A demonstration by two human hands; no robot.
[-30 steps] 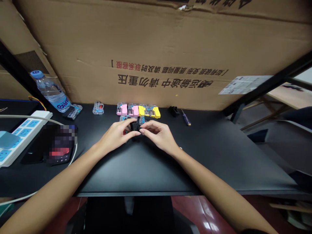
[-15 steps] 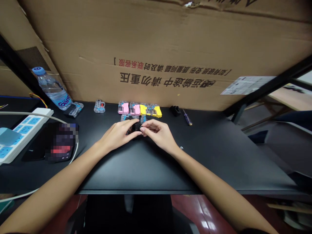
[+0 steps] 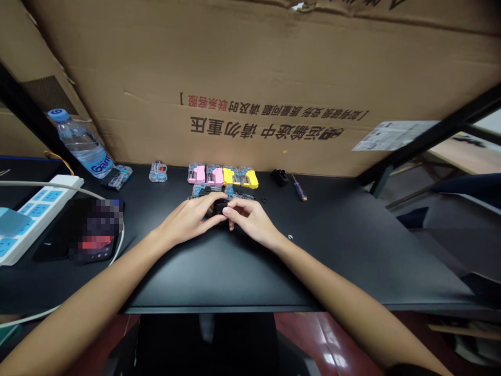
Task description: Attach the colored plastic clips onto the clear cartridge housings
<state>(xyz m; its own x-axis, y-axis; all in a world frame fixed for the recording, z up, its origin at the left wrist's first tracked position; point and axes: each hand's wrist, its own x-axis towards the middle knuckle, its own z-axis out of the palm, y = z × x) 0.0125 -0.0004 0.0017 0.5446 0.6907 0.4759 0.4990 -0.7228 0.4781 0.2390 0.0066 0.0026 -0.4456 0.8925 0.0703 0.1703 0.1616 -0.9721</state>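
Observation:
Over the middle of the black table, my left hand (image 3: 190, 215) and my right hand (image 3: 254, 215) meet, fingertips closed around a small black part (image 3: 219, 207). The fingers cover most of it, so its exact kind is unclear. Just behind them lie see-through pieces with blue bits (image 3: 238, 194), partly hidden by the hands. A small black ring (image 3: 264, 200) rests to their right. In a row against the cardboard stand clear-bodied pieces, two with pink sides (image 3: 197, 175) and two with yellow sides (image 3: 249, 178).
At the back right are a black piece (image 3: 279, 177) and a screwdriver (image 3: 299, 189). A clear piece (image 3: 158, 171), water bottle (image 3: 80, 141), power strip (image 3: 43, 214), phone (image 3: 96, 230) and white cable occupy the left. The cardboard wall (image 3: 235, 62) closes off the back.
My right fingers have shifted slightly on the black part, and both hands sit a little lower. More of the clear pieces and the black ring behind them now shows.

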